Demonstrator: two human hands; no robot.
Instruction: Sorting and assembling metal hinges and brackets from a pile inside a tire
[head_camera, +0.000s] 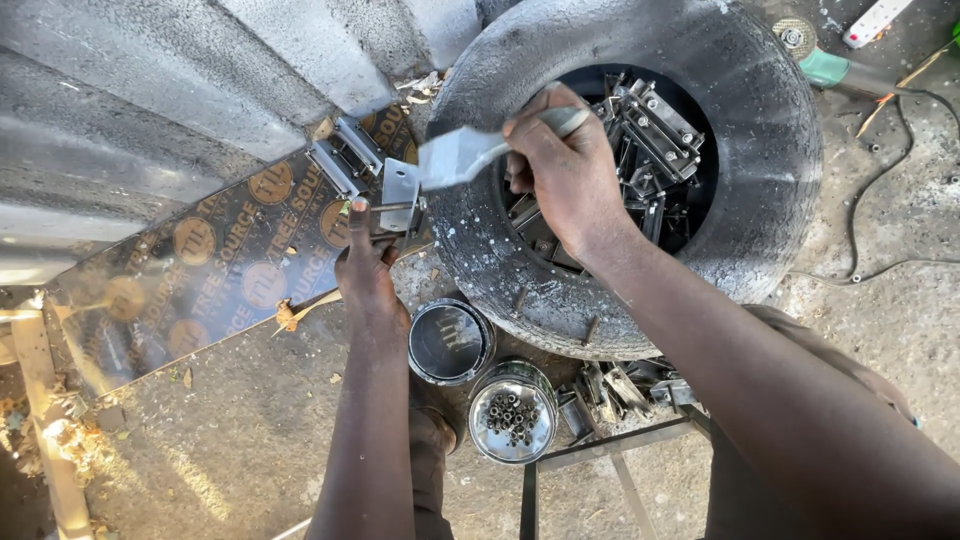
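My right hand (565, 170) grips the handle of a paintbrush (462, 156) whose grey, paint-loaded bristles point left. The bristles touch the upper edge of a small grey metal bracket (400, 190). My left hand (366, 268) pinches that bracket from below, thumb up along its side, holding it over the edge of a worn tyre (760, 170). The tyre lies flat, and its hollow middle is filled with several dark metal brackets (655, 130). More painted brackets (345, 158) rest on a brown printed board (220, 270) to the left.
Below my hands an open tin of grey paint (450, 342) and a tin of small nuts (512, 412) stand beside loose metal parts (620, 388). A corrugated metal sheet (150, 100) fills the upper left. An angle grinder (835, 70) and its cable (880, 190) lie at the upper right.
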